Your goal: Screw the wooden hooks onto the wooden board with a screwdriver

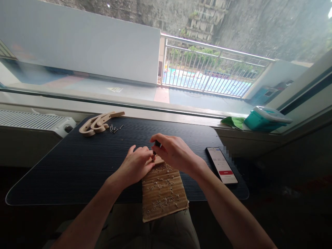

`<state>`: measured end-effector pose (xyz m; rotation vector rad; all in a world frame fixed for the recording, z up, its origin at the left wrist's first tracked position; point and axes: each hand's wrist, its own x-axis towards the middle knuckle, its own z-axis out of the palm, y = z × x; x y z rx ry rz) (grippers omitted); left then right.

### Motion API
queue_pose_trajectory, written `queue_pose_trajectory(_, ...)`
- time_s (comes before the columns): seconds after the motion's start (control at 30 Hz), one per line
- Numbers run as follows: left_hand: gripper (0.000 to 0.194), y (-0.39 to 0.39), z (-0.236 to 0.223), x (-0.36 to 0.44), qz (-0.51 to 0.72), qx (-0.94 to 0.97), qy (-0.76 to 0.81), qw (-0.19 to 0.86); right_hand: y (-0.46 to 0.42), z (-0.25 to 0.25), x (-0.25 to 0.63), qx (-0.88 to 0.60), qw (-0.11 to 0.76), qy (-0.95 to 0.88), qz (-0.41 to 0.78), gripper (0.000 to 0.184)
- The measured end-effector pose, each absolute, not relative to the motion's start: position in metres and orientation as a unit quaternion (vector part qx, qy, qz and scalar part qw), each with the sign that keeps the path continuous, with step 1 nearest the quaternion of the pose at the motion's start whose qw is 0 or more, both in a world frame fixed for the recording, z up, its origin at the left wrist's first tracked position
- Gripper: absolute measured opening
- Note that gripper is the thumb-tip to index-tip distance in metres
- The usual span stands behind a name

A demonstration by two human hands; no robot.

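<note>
My right hand (pixel 175 150) is closed around the short dark handle of a screwdriver (pixel 156 144), which points downward. Its tip is close to the fingers of my left hand (pixel 138 162). Those fingers are closed on a pale wooden piece (pixel 159 160), most of it hidden beneath both hands. A small metal part shows at the tip, too small to make out clearly. Under the wooden piece lies a brown cardboard sheet (pixel 166 193), pitted with many holes and overhanging the table's near edge.
Curved pale wooden pieces (pixel 100 123) lie at the far left of the black table (pixel 77 166), with several loose screws (pixel 114 129) beside them. A phone (pixel 222 166) showing a timer lies at right. On the windowsill sit a green cloth (pixel 233 122) and a teal box (pixel 264 119).
</note>
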<state>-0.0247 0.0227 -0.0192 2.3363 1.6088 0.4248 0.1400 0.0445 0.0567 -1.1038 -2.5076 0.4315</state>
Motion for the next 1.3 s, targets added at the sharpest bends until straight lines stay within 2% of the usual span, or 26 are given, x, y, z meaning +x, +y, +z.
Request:
queue_pose_trajectory(0.2,0.011,0.022,-0.015,-0.024,0.142,0.808,0.556,0.136,0.041,0.062,0.137,-0.435,0.116,-0.891,0.063,0.023)
queue_pose_trajectory(0.37,0.016,0.021,-0.013,-0.023,0.136,0.809,0.556,0.136,0.035,0.073,0.141,-0.375,0.094,-0.921,0.058,0.017)
queue_pose_trajectory(0.8,0.010,0.024,-0.020,-0.025,0.133,0.816,0.548,0.125,0.039,0.064,0.137,-0.454,0.089,-0.886,0.028,0.030)
queue_pose_trajectory(1.13,0.018,0.023,-0.015,-0.025,0.111,0.819,0.549,0.126,0.034,0.069,0.141,-0.382,0.112,-0.915,0.066,0.016)
queue_pose_trajectory(1.3,0.015,0.023,-0.016,-0.025,0.110,0.819,0.550,0.124,0.037,0.065,0.139,-0.408,0.109,-0.904,0.068,0.019)
